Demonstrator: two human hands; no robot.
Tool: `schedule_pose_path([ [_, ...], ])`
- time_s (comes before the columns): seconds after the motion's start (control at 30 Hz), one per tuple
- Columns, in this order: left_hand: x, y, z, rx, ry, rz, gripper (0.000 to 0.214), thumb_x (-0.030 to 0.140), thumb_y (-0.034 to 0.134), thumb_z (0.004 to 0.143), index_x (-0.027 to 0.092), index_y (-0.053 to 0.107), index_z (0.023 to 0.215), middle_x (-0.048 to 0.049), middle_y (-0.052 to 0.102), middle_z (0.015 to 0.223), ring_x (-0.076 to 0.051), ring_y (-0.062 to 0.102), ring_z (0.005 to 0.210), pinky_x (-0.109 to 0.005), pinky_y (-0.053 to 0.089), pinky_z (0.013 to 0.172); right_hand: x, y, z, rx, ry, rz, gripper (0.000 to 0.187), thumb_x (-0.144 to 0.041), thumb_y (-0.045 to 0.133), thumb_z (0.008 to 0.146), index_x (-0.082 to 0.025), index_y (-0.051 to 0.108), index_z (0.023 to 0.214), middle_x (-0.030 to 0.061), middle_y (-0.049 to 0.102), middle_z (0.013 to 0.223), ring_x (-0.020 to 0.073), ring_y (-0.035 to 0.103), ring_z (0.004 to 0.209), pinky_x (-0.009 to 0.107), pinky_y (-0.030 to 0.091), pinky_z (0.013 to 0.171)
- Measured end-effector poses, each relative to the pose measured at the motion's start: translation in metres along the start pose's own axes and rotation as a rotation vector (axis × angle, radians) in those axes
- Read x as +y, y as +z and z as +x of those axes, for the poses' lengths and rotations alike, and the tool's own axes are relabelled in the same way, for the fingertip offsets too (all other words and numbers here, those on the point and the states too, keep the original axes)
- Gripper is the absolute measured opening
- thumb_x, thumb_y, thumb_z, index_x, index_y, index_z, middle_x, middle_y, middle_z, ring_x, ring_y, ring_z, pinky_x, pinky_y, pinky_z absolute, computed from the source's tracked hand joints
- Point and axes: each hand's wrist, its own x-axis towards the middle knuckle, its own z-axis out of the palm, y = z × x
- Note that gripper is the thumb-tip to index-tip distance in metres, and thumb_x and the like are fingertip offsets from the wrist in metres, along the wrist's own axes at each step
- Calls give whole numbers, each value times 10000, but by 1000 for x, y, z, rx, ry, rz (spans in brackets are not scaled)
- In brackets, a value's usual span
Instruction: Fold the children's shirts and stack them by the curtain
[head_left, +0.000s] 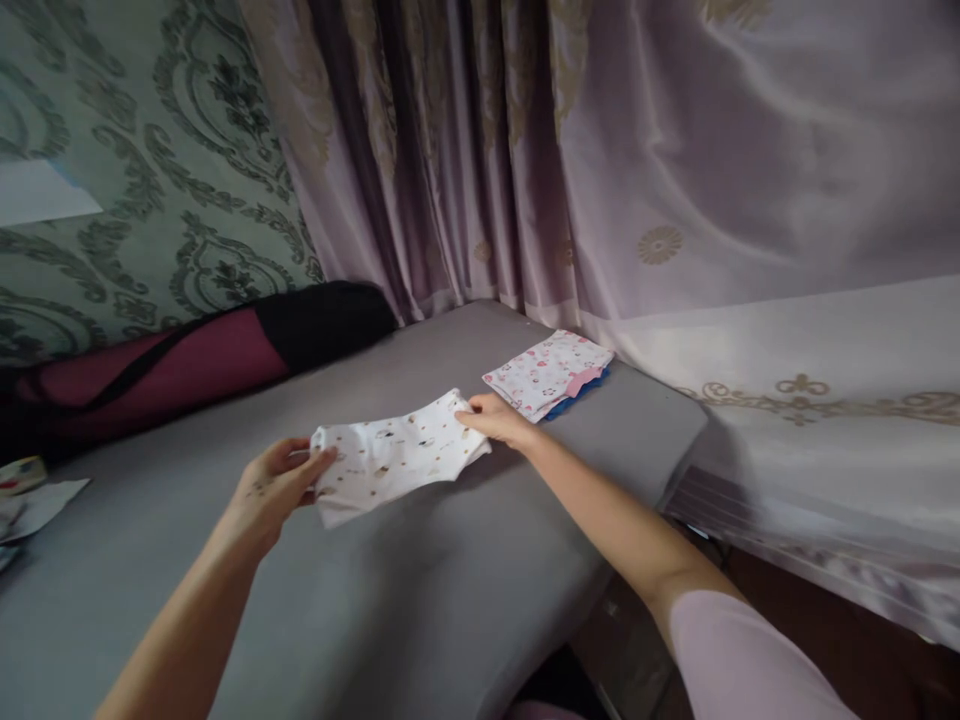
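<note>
Nearest my camera is a pale pink sleeve (750, 655), its bare forearm slanting up and leftward over the grey bed (322, 630). I have the white cloth (397, 455) spread between both hands above the middle of the bed: thin, soft, dotted with small brown spots and dark little figures, its lower edge uneven. My left hand (281, 480) pinches one end, thumb on top; my right hand (499, 418) grips the other, wrist bent inward, just beside a folded pink-patterned stack (547, 375).
</note>
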Motion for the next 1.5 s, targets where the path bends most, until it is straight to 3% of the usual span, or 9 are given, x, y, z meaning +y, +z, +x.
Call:
schedule_pose_path([
  [0.17, 34, 68, 14, -298, 17, -269, 435, 364, 768, 610, 138, 672, 969, -80, 725, 868, -176, 682, 703, -231, 551, 548, 24, -81, -2, 148, 145, 195, 120, -224, 585, 813, -140, 634, 742, -16, 610, 590, 105, 548, 528, 186, 401, 498],
  [0.3, 57, 133, 24, -405, 3, -434, 385, 276, 782, 631, 135, 665, 969, -64, 709, 815, -141, 654, 609, -243, 552, 551, 34, -144, 1, 261, 236, 237, 71, -169, 616, 794, -133, 639, 737, 25, 655, 621, 120, 588, 538, 216, 471, 540],
  [0.47, 78, 205, 33, -496, -40, -614, 302, 165, 743, 698, 138, 632, 977, -49, 685, 775, -127, 648, 585, -302, 579, 637, 45, -207, 14, 308, 293, 47, 121, -45, 584, 714, -99, 677, 769, 63, 680, 637, 161, 647, 609, 241, 519, 577],
  [0.6, 90, 248, 39, -534, -79, -687, 289, 62, 654, 749, 136, 602, 1024, -11, 662, 712, -98, 625, 522, -313, 587, 666, 61, -235, 32, 414, 291, -149, 251, -9, 539, 696, -74, 703, 874, 71, 686, 656, 172, 643, 611, 250, 508, 586],
  [0.9, 87, 299, 36, -564, -226, -819, 359, 11, 624, 763, 145, 538, 1085, -24, 674, 784, -154, 689, 630, -359, 592, 717, 92, -239, 64, 508, 131, -564, 457, -17, 469, 804, -149, 617, 1216, 142, 628, 1212, 260, 546, 1149, 358, 394, 990],
  [1.07, 76, 311, 37, -576, -244, -795, 378, 32, 607, 805, 150, 508, 1150, -37, 658, 857, -122, 674, 648, -339, 591, 739, 102, -227, 61, 537, 71, -846, 456, -59, 342, 889, -145, 546, 1288, 157, 582, 1242, 259, 542, 1135, 360, 403, 962],
  [1.23, 69, 318, 36, -497, -152, -752, 738, 89, 647, 817, 240, 263, 1429, 16, 580, 820, -92, 619, 633, -314, 589, 687, 114, -217, 59, 555, 113, -1009, 414, -73, 287, 921, -146, 548, 1233, 135, 607, 1198, 239, 535, 1122, 336, 404, 930],
  [1.4, 62, 325, 35, -526, 80, -584, 442, 253, 707, 789, 166, 584, 1205, 30, 508, 734, -71, 553, 588, -215, 537, 605, 119, -212, 59, 639, 297, -1056, 308, -198, 376, 945, -97, 554, 1175, 185, 617, 1171, 278, 548, 1090, 355, 417, 884],
  [1.5, 58, 328, 36, -517, 130, -445, 403, 245, 699, 779, 149, 621, 1162, 42, 494, 659, -68, 520, 533, -171, 463, 515, 114, -206, 62, 655, 247, -1083, 361, -252, 343, 959, -86, 549, 1204, 200, 601, 1208, 292, 526, 1125, 390, 389, 929],
])
